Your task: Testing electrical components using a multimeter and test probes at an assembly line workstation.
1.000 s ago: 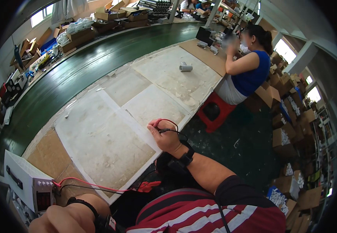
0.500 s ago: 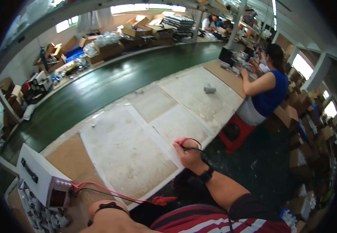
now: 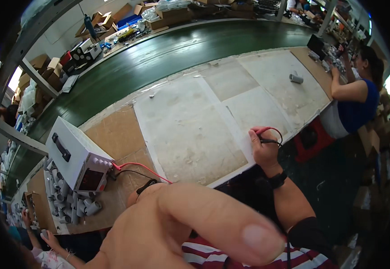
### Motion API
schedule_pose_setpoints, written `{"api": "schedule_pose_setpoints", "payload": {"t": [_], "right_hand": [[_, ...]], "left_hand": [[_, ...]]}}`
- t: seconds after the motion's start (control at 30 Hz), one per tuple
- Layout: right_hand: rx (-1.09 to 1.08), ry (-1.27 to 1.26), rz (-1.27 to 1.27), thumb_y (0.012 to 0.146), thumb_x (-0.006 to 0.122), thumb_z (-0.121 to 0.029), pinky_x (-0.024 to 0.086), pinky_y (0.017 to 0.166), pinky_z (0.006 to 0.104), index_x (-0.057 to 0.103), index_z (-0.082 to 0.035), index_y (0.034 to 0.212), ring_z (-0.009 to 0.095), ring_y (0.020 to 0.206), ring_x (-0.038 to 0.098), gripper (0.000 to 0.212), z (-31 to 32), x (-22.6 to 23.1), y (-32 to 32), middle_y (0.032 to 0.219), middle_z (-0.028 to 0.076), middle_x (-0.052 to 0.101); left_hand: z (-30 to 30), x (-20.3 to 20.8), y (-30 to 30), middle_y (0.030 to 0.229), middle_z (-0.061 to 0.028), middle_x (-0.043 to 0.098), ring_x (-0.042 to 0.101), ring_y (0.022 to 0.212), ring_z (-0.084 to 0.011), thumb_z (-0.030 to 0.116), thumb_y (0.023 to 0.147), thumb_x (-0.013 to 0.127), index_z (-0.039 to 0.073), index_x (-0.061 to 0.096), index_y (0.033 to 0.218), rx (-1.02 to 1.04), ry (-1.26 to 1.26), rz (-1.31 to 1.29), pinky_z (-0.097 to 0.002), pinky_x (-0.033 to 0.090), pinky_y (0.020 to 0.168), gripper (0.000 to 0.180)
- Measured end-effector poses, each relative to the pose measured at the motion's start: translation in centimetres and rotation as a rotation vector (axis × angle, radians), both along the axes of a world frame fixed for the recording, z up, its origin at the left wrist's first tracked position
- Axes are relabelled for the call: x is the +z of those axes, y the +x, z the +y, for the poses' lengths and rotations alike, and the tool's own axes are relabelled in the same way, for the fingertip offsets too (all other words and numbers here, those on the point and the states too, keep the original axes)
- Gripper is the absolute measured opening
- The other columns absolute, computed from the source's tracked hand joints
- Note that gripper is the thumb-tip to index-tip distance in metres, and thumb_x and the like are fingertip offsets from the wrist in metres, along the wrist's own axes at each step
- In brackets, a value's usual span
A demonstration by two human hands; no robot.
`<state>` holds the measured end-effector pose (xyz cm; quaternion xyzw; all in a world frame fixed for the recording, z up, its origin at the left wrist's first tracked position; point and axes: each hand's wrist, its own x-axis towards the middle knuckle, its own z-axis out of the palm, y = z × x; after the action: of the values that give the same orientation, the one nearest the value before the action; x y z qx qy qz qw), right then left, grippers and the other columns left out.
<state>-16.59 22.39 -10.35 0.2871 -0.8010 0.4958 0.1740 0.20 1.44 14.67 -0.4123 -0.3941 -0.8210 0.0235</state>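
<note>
My left hand (image 3: 172,219) is raised very near the camera and looks large. Its thumb stretches out to the right, nothing shows in it, and its other fingers are mostly hidden. Over the table's front edge, my right hand (image 3: 265,150) is closed on the red and black test leads (image 3: 269,130), whose ends poke out and loop beside the fingers. At the left stands a white power supply box (image 3: 76,154) with a black handle and a lit display. A red lead (image 3: 139,166) and a black one run from its front and pass behind my left hand.
Many grey cylinders (image 3: 65,193) lie piled beside the box. White sheets (image 3: 190,130) cover the table, with one grey cylinder (image 3: 296,78) far right. Behind runs a green conveyor belt (image 3: 181,47). A person in blue (image 3: 361,98) sits at the right; another person's hands (image 3: 51,240) show lower left.
My left hand has risen from the table's front edge toward the camera. The view has shifted, so the table appears higher and further right. My right hand still grips the leads.
</note>
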Motion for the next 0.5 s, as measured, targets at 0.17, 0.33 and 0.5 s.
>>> {"api": "schedule_pose_setpoints", "payload": {"t": [0.17,0.33,0.5], "right_hand": [[0.000,-0.021,-0.077,0.096,0.071,-0.012,0.047,0.060,0.0293,0.069,-0.001,0.098,0.013,0.065,0.058,0.011,0.2,-0.5,0.4,0.072,0.006,0.065],[-0.032,0.023,-0.066,0.096,0.071,-0.011,0.047,0.062,0.0294,0.070,-0.001,0.098,0.013,0.067,0.059,0.011,0.2,-0.1,0.3,0.073,0.006,0.066],[0.007,-0.033,-0.059,0.096,0.071,-0.011,0.048,0.063,0.0281,0.070,0.000,0.098,0.013,0.069,0.060,0.011,-0.3,-1.2,0.1,0.075,0.005,0.066]], "left_hand": [[-0.3,-1.6,2.0,0.129,-0.0019,0.061,0.055,0.116,-0.0183,0.022,0.095,0.067,0.016,0.057,0.135,-0.040,0.058,0.010,-0.0507,0.037,0.103,0.041],[2.1,-1.6,-1.7,0.125,-0.0021,0.061,0.055,0.111,-0.0174,0.019,0.094,0.067,0.014,0.058,0.131,-0.082,0.201,-0.003,-0.0478,0.038,0.099,0.039],[4.0,-1.5,-3.2,0.120,-0.0024,0.062,0.055,0.106,-0.0165,0.016,0.093,0.067,0.012,0.060,0.127,-0.227,0.314,0.041,-0.0450,0.040,0.095,0.036]]}}
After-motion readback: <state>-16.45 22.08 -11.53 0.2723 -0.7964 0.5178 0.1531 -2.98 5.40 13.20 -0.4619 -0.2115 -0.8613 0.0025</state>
